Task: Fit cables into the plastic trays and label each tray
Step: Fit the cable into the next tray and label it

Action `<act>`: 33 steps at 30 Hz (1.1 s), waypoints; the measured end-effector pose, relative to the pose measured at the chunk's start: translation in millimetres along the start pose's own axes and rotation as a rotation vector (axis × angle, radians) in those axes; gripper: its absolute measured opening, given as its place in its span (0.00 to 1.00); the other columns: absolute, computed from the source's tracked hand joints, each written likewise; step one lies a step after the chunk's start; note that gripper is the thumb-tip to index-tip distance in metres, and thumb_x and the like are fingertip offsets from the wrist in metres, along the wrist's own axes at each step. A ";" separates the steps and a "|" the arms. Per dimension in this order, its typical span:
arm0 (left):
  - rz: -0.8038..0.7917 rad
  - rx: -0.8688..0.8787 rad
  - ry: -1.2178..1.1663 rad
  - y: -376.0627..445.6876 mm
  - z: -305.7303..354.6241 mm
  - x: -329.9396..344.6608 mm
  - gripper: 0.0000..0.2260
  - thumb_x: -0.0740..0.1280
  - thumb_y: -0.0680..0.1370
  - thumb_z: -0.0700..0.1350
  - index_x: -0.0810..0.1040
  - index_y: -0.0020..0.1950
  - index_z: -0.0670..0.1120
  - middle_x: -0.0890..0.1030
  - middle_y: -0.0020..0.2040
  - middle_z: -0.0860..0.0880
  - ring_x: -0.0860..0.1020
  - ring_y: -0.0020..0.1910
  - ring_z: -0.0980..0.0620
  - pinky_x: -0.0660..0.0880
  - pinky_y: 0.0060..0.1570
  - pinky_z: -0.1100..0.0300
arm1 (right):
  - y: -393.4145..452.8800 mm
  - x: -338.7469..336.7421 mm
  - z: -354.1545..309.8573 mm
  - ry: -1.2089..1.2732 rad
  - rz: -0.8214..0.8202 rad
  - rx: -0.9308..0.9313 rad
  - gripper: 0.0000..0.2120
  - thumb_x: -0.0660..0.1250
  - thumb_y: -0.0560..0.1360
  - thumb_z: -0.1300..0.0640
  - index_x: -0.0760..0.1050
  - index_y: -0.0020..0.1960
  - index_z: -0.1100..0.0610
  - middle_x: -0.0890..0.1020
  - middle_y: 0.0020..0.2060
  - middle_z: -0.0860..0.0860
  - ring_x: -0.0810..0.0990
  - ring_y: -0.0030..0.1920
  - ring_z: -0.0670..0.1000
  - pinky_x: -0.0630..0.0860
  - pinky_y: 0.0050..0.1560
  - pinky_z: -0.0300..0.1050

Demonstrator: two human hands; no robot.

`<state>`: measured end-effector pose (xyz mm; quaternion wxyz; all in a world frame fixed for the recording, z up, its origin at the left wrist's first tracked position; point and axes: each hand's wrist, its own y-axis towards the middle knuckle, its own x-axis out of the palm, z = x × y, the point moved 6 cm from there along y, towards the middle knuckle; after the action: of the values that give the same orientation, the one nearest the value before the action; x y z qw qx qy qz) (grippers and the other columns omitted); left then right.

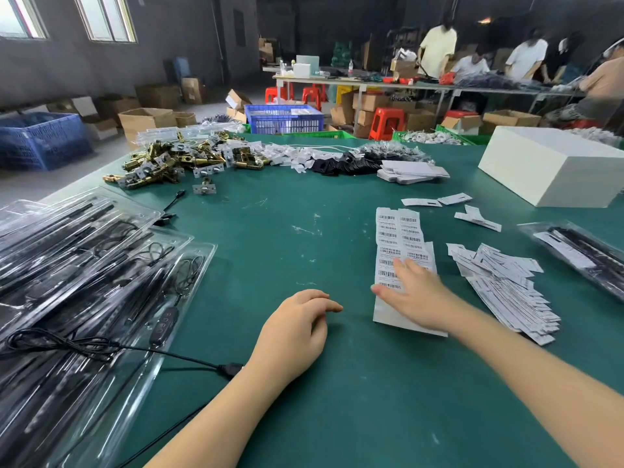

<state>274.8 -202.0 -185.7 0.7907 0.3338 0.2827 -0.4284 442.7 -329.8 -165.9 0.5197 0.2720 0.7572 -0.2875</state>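
Note:
A sheet of barcode labels (400, 238) lies on the green table (270, 231) at centre right. My right hand (415, 295) rests flat on its lower part, fingers straight. My left hand (297, 329) lies on the table to the left of the sheet, fingers loosely curled, holding nothing. Several clear plastic trays (84, 265) with black cables in them are stacked at the left. A loose black cable (101, 347) with an inline switch and a USB plug runs over the trays toward my left wrist. One tray bearing a label (580, 255) lies at the far right.
Used label backing strips (506, 285) are piled right of the sheet. A white box (550, 167) stands at the back right. Brass hardware (169, 160) and small paper and black parts (337, 160) lie along the far edge. People work at a distant table.

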 end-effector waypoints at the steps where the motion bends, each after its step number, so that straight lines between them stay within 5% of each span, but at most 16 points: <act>1: -0.002 0.004 0.001 0.4 -0.2 0.1 0.16 0.60 0.79 0.39 0.81 0.57 0.56 0.74 0.62 0.61 0.70 0.62 0.62 0.68 0.57 0.68 | -1.3 10.6 -6.8 0.054 0.000 -0.042 0.39 0.53 0.79 0.35 0.44 0.80 0.53 0.49 0.79 0.51 0.49 0.78 0.51 0.51 0.77 0.49; 6: -0.002 0.001 0.004 1.0 -2.8 0.3 0.17 0.59 0.78 0.38 0.81 0.57 0.56 0.74 0.61 0.61 0.71 0.61 0.62 0.69 0.56 0.66 | 0.4 23.4 7.3 -0.114 0.074 -0.069 0.33 0.46 0.78 0.31 0.48 0.79 0.43 0.62 0.76 0.45 0.63 0.74 0.50 0.65 0.68 0.50; 12: 0.056 -0.042 0.127 1.7 -2.8 -6.9 0.18 0.59 0.78 0.39 0.80 0.58 0.57 0.75 0.63 0.61 0.72 0.61 0.59 0.68 0.52 0.66 | 8.6 -10.9 60.6 -0.253 0.169 0.157 0.23 0.46 0.82 0.41 0.70 0.67 0.50 0.74 0.68 0.51 0.65 0.72 0.54 0.55 0.73 0.57; 14: 0.074 -0.024 0.260 3.1 3.8 -12.5 0.18 0.59 0.78 0.39 0.79 0.62 0.56 0.73 0.67 0.58 0.72 0.64 0.55 0.67 0.56 0.64 | 1.2 -24.8 44.8 -0.146 0.401 0.044 0.20 0.49 0.83 0.47 0.76 0.62 0.53 0.80 0.61 0.52 0.73 0.66 0.56 0.61 0.70 0.58; 17: 0.098 -0.067 0.286 10.7 18.1 -28.0 0.18 0.59 0.79 0.42 0.76 0.65 0.57 0.69 0.69 0.55 0.71 0.65 0.51 0.67 0.60 0.60 | -20.8 -33.4 -5.3 -0.034 0.723 -0.231 0.18 0.56 0.80 0.51 0.82 0.51 0.58 0.85 0.46 0.53 0.82 0.47 0.58 0.75 0.50 0.53; 20: 0.120 -0.168 0.188 32.5 26.7 -69.6 0.18 0.62 0.78 0.46 0.72 0.68 0.56 0.68 0.68 0.52 0.72 0.62 0.47 0.71 0.59 0.54 | -20.6 -5.5 -40.8 0.041 0.625 -0.275 0.11 0.63 0.80 0.53 0.81 0.54 0.57 0.85 0.49 0.51 0.81 0.50 0.57 0.75 0.52 0.51; 24: 0.149 -0.271 0.592 72.6 12.1 -158.0 0.20 0.63 0.77 0.48 0.70 0.70 0.52 0.69 0.67 0.44 0.73 0.61 0.40 0.69 0.61 0.47 | -25.5 16.7 -54.8 0.189 0.701 -0.320 0.04 0.69 0.76 0.61 0.82 0.47 0.60 0.85 0.42 0.52 0.83 0.45 0.57 0.77 0.46 0.51; 28: -0.024 -0.575 0.858 76.6 -50.3 -238.1 0.21 0.67 0.76 0.52 0.70 0.63 0.42 0.69 0.63 0.38 0.74 0.51 0.42 0.76 0.54 0.44 | -32.9 14.7 -41.8 0.326 0.840 -0.354 0.04 0.68 0.75 0.64 0.82 0.46 0.59 0.84 0.41 0.49 0.81 0.43 0.52 0.74 0.49 0.44; 33: -0.531 -0.956 1.204 32.1 -133.6 -302.3 0.48 0.61 0.69 0.74 0.58 0.77 0.42 0.65 0.75 0.44 0.66 0.72 0.45 0.63 0.71 0.52 | -23.3 17.7 -31.7 0.439 0.765 -0.295 0.06 0.68 0.76 0.65 0.82 0.49 0.58 0.83 0.42 0.47 0.78 0.45 0.50 0.66 0.50 0.33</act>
<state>138.1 61.7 -37.5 0.4324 0.0551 0.8815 -0.1817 400.6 -321.0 -169.7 0.4491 0.5093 0.7273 0.0998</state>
